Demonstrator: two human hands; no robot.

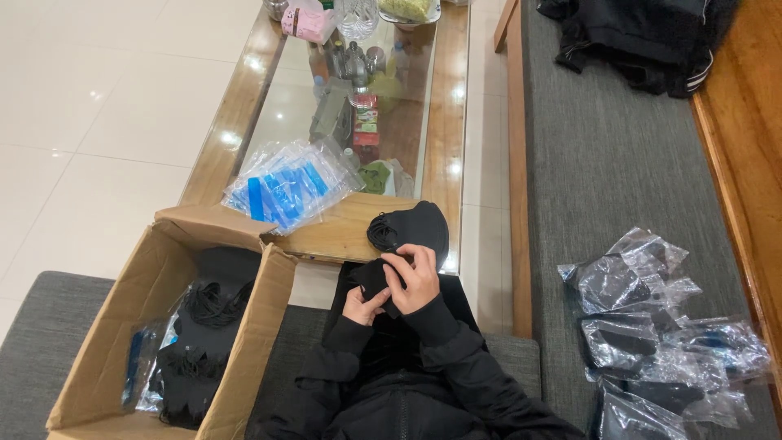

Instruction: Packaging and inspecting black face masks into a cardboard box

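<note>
Both hands, left hand (pixel 364 305) and right hand (pixel 415 277), pinch a black mask (pixel 371 281). Bagged masks (pixel 660 342) lie at four o'clock; the box (pixel 106 358) at eight o'clock holds many unpacked.

Both hands, left hand (pixel 364 306) and right hand (pixel 415 277), are gripping a black face mask (pixel 376 278) beside an open cardboard box (pixel 122 326) of masks.

Black puffy jacket w/ front zip, long sleeves (pixel 456 342) bunched at cuffs.
</note>
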